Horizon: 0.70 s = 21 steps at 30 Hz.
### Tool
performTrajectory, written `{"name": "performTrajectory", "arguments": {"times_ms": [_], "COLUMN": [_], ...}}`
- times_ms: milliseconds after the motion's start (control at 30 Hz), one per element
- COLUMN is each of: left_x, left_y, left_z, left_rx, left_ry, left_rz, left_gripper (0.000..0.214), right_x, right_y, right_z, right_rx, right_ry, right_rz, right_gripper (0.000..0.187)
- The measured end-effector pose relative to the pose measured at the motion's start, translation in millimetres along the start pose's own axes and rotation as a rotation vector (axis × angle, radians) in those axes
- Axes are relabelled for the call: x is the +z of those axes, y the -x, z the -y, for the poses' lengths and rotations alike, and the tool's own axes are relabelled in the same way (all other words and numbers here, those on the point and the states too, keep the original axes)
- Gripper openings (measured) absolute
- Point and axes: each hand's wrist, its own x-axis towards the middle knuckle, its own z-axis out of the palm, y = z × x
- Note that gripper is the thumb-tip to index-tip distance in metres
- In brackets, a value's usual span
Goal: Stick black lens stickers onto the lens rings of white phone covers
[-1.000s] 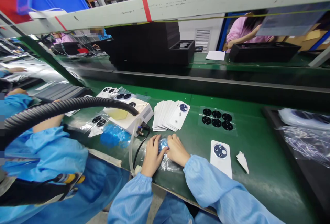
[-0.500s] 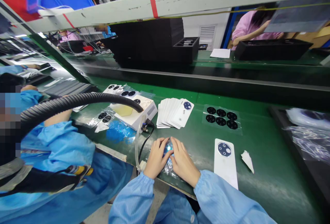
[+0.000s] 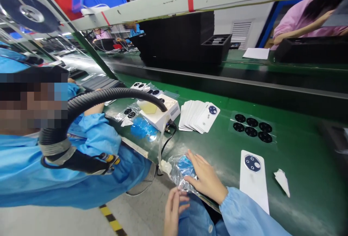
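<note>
My right hand (image 3: 204,178) lies on crumpled clear plastic film (image 3: 176,169) at the table's front edge, its fingers stretched out and the thumb apart. Blue film pieces (image 3: 185,165) show within the clear film beside that hand. Lower down, in front of the edge, my left hand (image 3: 174,207) has its fingertips pinched together at the near edge of the clear film. To the right lies a white phone-shaped panel (image 3: 254,185) with a dark camera-ring piece (image 3: 252,163) on its upper part.
Black lens discs (image 3: 251,131) lie on a clear sheet. White panels (image 3: 194,116) are fanned out beside a white box (image 3: 163,114). A thick black hose (image 3: 114,94) arches across the left, near a co-worker's blue sleeve (image 3: 100,134). A torn white scrap (image 3: 282,181) lies right.
My left hand has left the blue film and moved down to the film's near edge. My right hand has flattened onto the film. The view has turned left.
</note>
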Motion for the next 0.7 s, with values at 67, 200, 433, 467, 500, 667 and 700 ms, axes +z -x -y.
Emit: {"name": "performTrajectory", "arguments": {"times_ms": [67,200,433,467,500,667,700], "left_x": [3.7,15.3,13.1,10.4,7.9,8.6,12.5], "left_y": [-1,-5,7,9,12,10,6], "left_z": [1,-16,-27,-26,-27,-48,-55], "left_rx": [-0.129,-0.294,-0.417,-0.423,-0.424,-0.306,-0.265], "left_ry": [0.14,0.333,0.452,0.445,0.437,0.407,0.399], "left_rz": [-0.028,-0.066,-0.108,-0.125,-0.145,-0.093,-0.043], "left_gripper": [0.047,0.037,0.027,0.026,0.027,0.031,0.031], "right_x": [2,6,16,17,16,4,-1], "right_y": [10,28,49,50,50,37,31], "right_z": [7,22,40,41,43,41,38], "right_rx": [-0.01,0.0,0.027,0.042,0.066,0.272,0.29], "right_ry": [-0.027,-0.073,-0.168,-0.204,-0.251,-0.629,-0.674], "right_rz": [0.035,0.069,0.089,0.094,0.095,0.005,-0.012], "right_gripper": [0.087,0.072,0.063,0.061,0.06,0.062,0.057]}}
